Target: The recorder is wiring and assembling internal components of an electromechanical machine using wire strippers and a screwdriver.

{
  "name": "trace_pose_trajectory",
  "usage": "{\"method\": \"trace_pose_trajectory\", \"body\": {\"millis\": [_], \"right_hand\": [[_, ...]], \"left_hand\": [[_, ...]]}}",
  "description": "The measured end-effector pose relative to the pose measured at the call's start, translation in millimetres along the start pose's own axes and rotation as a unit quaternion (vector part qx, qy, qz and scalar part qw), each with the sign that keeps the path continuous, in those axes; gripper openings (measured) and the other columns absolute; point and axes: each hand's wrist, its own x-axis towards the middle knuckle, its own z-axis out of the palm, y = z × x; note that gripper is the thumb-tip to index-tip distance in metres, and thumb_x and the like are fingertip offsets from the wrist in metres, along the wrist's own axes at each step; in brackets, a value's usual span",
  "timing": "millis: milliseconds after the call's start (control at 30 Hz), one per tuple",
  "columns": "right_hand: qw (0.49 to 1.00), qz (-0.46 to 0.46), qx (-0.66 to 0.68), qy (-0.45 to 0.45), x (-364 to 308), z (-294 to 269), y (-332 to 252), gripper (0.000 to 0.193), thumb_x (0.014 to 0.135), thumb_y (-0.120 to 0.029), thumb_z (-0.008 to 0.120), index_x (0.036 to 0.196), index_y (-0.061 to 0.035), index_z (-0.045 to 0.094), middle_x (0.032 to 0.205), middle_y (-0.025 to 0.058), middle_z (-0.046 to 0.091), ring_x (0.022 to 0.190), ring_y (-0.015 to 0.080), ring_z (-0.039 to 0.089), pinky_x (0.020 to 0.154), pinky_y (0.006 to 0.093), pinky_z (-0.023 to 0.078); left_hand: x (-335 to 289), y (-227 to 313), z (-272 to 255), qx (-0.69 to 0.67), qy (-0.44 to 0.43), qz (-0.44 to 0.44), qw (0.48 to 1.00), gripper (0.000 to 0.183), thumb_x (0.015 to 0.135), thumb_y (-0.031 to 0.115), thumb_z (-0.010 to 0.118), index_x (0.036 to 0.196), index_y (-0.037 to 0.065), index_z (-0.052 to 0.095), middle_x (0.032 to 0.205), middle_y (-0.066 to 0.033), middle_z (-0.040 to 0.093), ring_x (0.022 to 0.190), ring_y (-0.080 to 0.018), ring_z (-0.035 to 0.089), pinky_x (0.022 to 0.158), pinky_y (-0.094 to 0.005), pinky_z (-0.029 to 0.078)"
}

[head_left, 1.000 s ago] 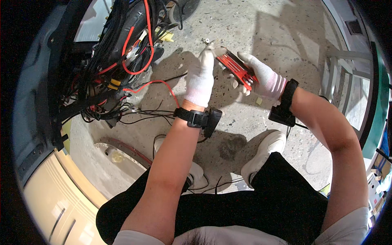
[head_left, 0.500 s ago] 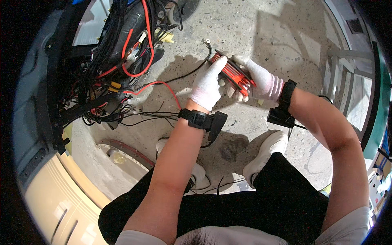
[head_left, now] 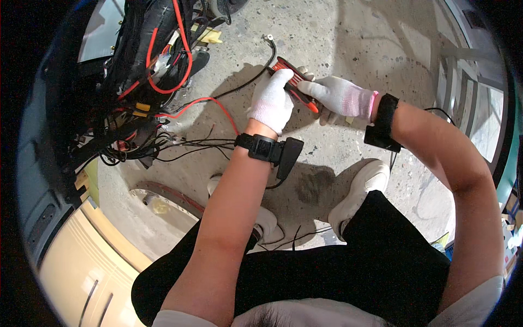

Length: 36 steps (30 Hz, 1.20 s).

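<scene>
Both my hands wear whitish knit gloves with pink cuffs. My left hand (head_left: 272, 101) is wrapped round the left side of a spool of red wire (head_left: 285, 66) with dark rims, its thumb lying across the front. On the other side my right hand (head_left: 329, 95) grips the same spool, with some fingers behind it. A slim red-and-black piece (head_left: 309, 102), like a tool handle, sticks out between the hands at the spool's lower end. What it belongs to is hidden. Close to the spool's upper left, a black cable (head_left: 271, 50) ends in a ring terminal.
A thick bundle of black cables (head_left: 146, 41) with a red cable loop (head_left: 188, 60) hangs at the left. Thin black wires (head_left: 190, 143) and a red wire (head_left: 223, 109) spread over the speckled floor (head_left: 305, 27). A cream panel (head_left: 81, 261) stands lower left, a grey metal frame (head_left: 463, 92) at the right.
The spool has turned and sits slightly higher and further left in view. My right hand has shifted its grip, its thumb now across the front and covering more of the spool.
</scene>
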Motion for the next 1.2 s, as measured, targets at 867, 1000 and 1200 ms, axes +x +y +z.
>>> {"method": "trace_pose_trajectory", "body": {"millis": [867, 1000, 1200], "right_hand": [[0.877, -0.153, -0.447, 0.089, -21.2, 3.6, 0.5, 0.031, 0.079, -0.033, 0.060, 0.091, -0.0067, 0.071, 0.085, 0.0168, 0.069, 0.082, 0.0339, 0.067, 0.074, 0.0427, 0.054], [0.865, -0.151, -0.469, 0.098, -21.3, 1.5, 2.2, 0.032, 0.079, -0.035, 0.059, 0.089, -0.0068, 0.071, 0.084, 0.0164, 0.069, 0.082, 0.0336, 0.067, 0.074, 0.0431, 0.054], [0.872, -0.162, -0.449, 0.105, -24.2, 0.6, 1.0, 0.035, 0.081, -0.037, 0.055, 0.088, -0.0056, 0.070, 0.081, 0.0181, 0.067, 0.081, 0.0353, 0.066, 0.074, 0.0438, 0.052]], "left_hand": [[-1.0, -4.6, -6.8, 0.369, -0.029, 0.052, 0.927, 0.022, 0.086, 0.021, 0.063, 0.097, 0.003, 0.065, 0.086, -0.0027, 0.066, 0.076, -0.0127, 0.057, 0.069, -0.0291, 0.044], [-3.0, -6.6, -5.6, 0.322, -0.020, 0.001, 0.946, 0.022, 0.086, 0.021, 0.063, 0.098, 0.004, 0.065, 0.088, -0.0036, 0.065, 0.078, -0.0129, 0.057, 0.065, -0.0291, 0.045], [-2.4, -3.4, -8.2, 0.204, -0.055, -0.049, 0.976, 0.029, 0.089, 0.023, 0.062, 0.110, 0.004, 0.059, 0.099, -0.0048, 0.064, 0.087, -0.0157, 0.063, 0.074, -0.0359, 0.053]]}}
